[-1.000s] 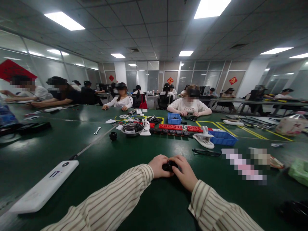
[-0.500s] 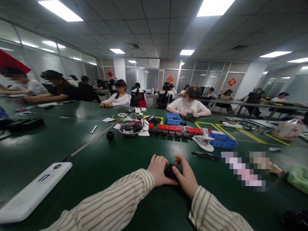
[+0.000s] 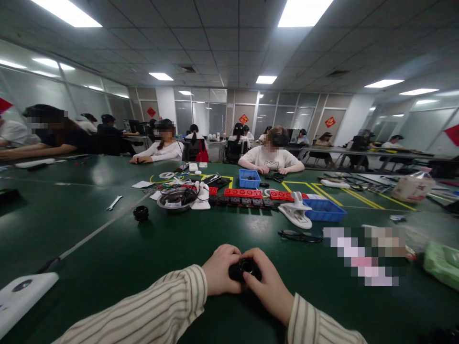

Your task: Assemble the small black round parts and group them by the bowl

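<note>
Black part [image 3: 236,271] low at green tabletop [image 3: 179,239], contact unclear: left hand [image 3: 220,270] curled around its left side, right hand [image 3: 269,283] closed on right side, thumb on top. Long axis apparently sideways, hand to hand; neither hand nearer.

Office-like workroom; glass partitions [image 3: 200,112]; ceiling light panels [image 3: 306,12]; long green worktable [image 3: 172,246].

A wrench [image 3: 114,203] lies on the green table [image 3: 143,253], left of a metal bowl [image 3: 175,208] with dark cords in it. Red strips [image 3: 243,193] run toward a white clip [image 3: 300,217] just beside a large blue bin [image 3: 327,214]. Across the table, a person [image 3: 274,156] in a white top is near a small blue bin [image 3: 250,182].
</note>
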### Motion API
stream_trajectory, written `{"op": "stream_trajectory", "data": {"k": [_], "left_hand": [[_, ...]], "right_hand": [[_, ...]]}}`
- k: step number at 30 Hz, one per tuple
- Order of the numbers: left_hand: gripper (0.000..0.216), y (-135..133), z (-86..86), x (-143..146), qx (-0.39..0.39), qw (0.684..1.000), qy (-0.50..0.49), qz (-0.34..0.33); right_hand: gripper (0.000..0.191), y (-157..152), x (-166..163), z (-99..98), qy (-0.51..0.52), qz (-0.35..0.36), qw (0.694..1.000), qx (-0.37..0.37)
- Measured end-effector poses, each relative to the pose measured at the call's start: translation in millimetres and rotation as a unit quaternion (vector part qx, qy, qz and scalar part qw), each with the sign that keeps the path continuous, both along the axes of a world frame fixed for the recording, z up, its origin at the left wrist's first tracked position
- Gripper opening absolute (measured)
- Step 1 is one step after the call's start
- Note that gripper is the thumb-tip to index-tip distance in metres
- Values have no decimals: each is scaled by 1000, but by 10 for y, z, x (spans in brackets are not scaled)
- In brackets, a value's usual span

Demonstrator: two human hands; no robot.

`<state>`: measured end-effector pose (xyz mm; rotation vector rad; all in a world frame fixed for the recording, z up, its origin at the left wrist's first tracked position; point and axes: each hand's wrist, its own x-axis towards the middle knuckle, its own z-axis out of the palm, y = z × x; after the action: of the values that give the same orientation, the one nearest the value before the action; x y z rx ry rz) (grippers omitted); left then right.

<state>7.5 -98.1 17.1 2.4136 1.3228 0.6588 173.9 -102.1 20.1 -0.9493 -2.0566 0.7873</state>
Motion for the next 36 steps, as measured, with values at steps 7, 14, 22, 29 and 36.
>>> {"op": "stream_trajectory", "data": {"k": [7, 14, 22, 29, 36], "left_hand": [[65, -20, 21, -30, 2, 1000, 11, -19], [67, -165, -9, 79, 20, 995, -7, 101], [36, -69, 11, 37, 6, 997, 25, 72], [38, 41, 8, -54, -10, 1000, 19, -16], [72, -102, 40, 36, 4, 1000, 3, 3]], "right_hand": [[30, 14, 21, -68, 30, 9, 999, 16], [37, 35, 8, -111, 28, -72, 997, 21], [14, -28, -73, 10, -35, -77, 996, 14], [26, -77, -16, 58, -5, 26, 999, 31], [44, -73, -9, -83, 25, -50, 995, 82]]}}
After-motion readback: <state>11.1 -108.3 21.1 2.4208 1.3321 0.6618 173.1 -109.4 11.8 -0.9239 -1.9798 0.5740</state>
